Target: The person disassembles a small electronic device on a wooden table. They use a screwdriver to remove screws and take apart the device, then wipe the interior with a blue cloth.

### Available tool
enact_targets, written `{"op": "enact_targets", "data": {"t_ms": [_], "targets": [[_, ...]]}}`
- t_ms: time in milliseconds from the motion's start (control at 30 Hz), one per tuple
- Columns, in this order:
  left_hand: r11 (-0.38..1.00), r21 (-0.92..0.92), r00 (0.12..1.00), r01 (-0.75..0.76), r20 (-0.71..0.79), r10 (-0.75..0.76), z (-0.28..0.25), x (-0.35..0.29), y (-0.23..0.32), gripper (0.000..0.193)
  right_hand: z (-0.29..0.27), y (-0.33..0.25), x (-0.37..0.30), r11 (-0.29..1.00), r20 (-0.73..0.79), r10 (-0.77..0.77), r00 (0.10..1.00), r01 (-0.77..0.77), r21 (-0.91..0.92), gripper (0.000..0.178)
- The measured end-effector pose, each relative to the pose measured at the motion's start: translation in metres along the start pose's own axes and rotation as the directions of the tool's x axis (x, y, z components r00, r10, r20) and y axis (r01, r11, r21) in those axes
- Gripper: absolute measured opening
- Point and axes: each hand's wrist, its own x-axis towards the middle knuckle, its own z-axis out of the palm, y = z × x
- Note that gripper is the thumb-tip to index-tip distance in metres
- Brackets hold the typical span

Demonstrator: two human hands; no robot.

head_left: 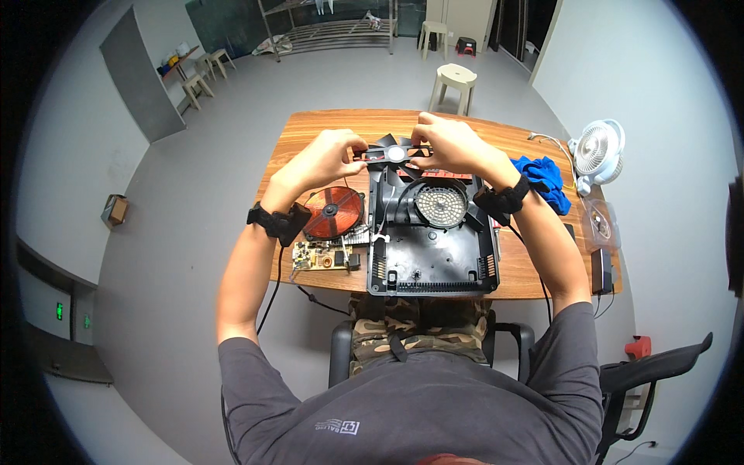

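Note:
Both my hands grip a small black cooling fan [396, 153] by the opposite ends of its mounting bar. My left hand [339, 152] pinches the left end between thumb and fingers, and my right hand [446, 147] pinches the right end. Dark blades stick out around the fan's pale round hub. It is above the far edge of a black plastic appliance housing [434, 260], which lies open side up and has a round vent grille [441, 205]. Left of the housing rests a copper-coloured coil disc [333, 211], with a circuit board [322, 256] nearer me.
The wooden table [318, 128] also bears a crumpled blue cloth [545, 184], a white desk fan [599, 149], a clear plastic box [599, 222] and a black box-shaped device [601, 271] at the right. Beyond it stands a cream stool [455, 77].

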Motion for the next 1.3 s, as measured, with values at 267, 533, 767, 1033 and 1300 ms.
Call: {"op": "enact_targets", "data": {"t_ms": [267,533,767,1033,1300], "targets": [[0.995,0.012,0.995,-0.097,0.02,0.097,0.04,0.022,0.012,0.031,-0.017,0.021,-0.036,0.997,0.084,0.075,0.994,-0.077,0.019,0.037],[0.993,-0.087,0.994,-0.076,0.066,0.082,0.059,0.039,0.038,0.026,-0.029,0.038,-0.064,0.994,0.057,0.09,0.994,-0.093,0.057,0.033],[0.991,-0.113,0.997,-0.067,0.042,0.072,0.049,0.056,0.05,0.028,-0.047,0.045,-0.074,0.991,-0.024,0.108,0.994,-0.106,0.085,0.034],[0.991,0.024,0.99,-0.128,-0.059,0.129,0.019,0.052,0.041,0.026,-0.043,0.037,-0.058,0.994,-0.15,0.068,0.986,-0.055,0.089,0.037],[0.967,0.245,0.993,-0.068,-0.082,0.09,-0.042,0.019,0.015,0.027,-0.007,0.007,0.01,0.991,-0.163,0.029,0.986,-0.007,0.135,0.039]]}}
